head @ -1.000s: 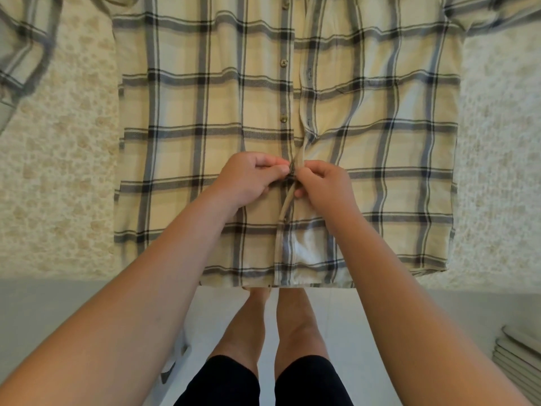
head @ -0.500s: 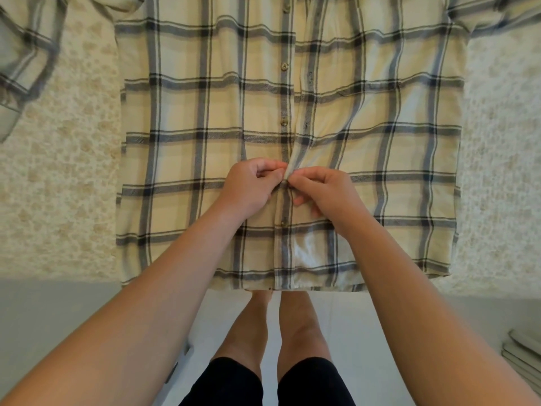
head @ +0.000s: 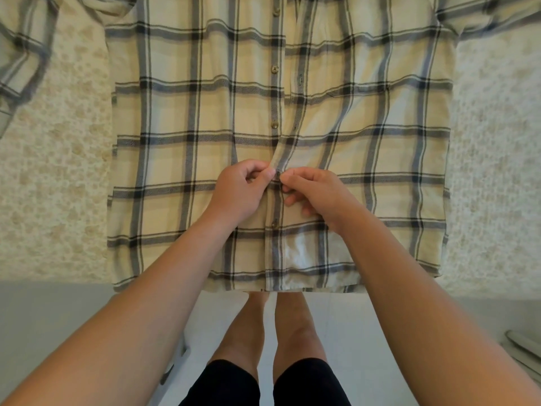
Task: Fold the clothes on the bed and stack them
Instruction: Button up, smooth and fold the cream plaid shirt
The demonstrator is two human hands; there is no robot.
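A cream shirt with grey and black checks point(head: 181, 159) lies flat, front up, on the bed point(head: 52, 200), hem toward me. Its button placket runs down the middle; the lowest button below my hands is fastened and the strip above my hands gapes a little. My left hand point(head: 238, 191) pinches the left edge of the placket with thumb and forefinger. My right hand point(head: 314, 193) pinches the right edge, fingertips almost meeting the left hand's. The left sleeve point(head: 26, 54) trails off to the upper left.
The bed has a pale floral cover, and its near edge point(head: 58, 284) runs just below the shirt's hem. Below it are my legs on a light floor point(head: 351, 332). Something flat and grey point(head: 527, 347) sits on the floor at the right edge.
The two placket edges that were held apart with a loose flap below are now drawn together. Both hands stayed at the same spot on the shirt.
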